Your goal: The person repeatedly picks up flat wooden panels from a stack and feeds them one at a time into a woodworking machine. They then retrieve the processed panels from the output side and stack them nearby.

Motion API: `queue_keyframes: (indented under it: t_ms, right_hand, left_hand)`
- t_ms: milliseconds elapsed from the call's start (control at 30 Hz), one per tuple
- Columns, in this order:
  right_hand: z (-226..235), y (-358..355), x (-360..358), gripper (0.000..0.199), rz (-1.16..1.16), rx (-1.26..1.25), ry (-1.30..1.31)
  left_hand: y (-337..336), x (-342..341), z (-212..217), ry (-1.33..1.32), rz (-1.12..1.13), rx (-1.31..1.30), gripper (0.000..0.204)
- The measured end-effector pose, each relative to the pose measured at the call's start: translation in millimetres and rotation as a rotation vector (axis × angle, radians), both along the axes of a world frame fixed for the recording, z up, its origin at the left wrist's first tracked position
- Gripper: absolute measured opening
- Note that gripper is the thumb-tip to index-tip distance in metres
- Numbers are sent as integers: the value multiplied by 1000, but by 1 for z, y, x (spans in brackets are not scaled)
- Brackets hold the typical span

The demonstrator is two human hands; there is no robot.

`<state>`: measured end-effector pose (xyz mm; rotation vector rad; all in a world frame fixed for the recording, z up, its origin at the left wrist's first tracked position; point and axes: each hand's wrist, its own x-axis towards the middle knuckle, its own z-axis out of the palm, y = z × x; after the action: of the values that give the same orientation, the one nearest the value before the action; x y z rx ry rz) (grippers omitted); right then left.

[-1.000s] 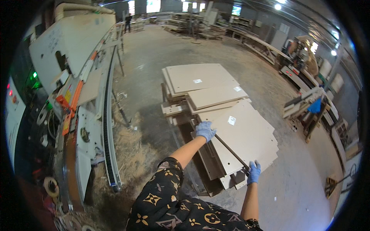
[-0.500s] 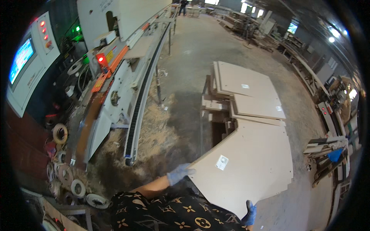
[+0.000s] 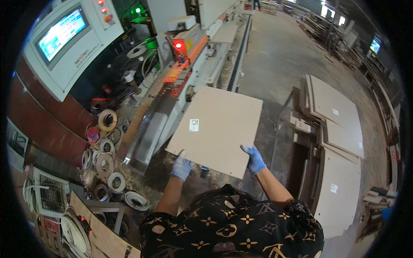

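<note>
Beige rectangular board (image 3: 217,129), small white label (image 3: 194,125) near its left edge, held flat in the air by both gloved hands at its near edge. Left hand (image 3: 181,167) in a blue glove at the near left corner of the board, fingers (image 3: 182,154) clamped on the edge, thumb lying on the top face. Right hand (image 3: 254,158), also blue-gloved, at the near right part of the edge, fingers clamped on the board the same way. Far left corner of the board just over the infeed end of a long grey edge-banding machine (image 3: 189,73) with orange parts and a lit red lamp (image 3: 178,45). Farther left of the board, a white control panel (image 3: 69,41) with a bright screen. Below-left of the board, rolls of edge tape (image 3: 107,120) heaped on the floor. Right of the board, well apart, a stack of similar beige boards (image 3: 340,142) on a low dark frame. Beyond the board, bare concrete floor (image 3: 275,56).
</note>
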<state>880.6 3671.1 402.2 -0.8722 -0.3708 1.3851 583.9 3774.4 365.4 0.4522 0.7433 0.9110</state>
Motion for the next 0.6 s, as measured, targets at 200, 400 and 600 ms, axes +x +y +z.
queue_keyframes:
  t_ms: [200, 400, 600]
  right_hand:
    - [-22, 142, -53, 68, 125, -101, 55]
    - [-78, 231, -75, 49, 198, -176, 178]
    - [-155, 317, -85, 48, 235, -266, 835]
  left_hand:
    - [62, -21, -16, 42, 91, 2, 43]
    - [103, -19, -46, 104, 100, -32, 41]
    - [116, 1, -44, -151, 117, 118, 44]
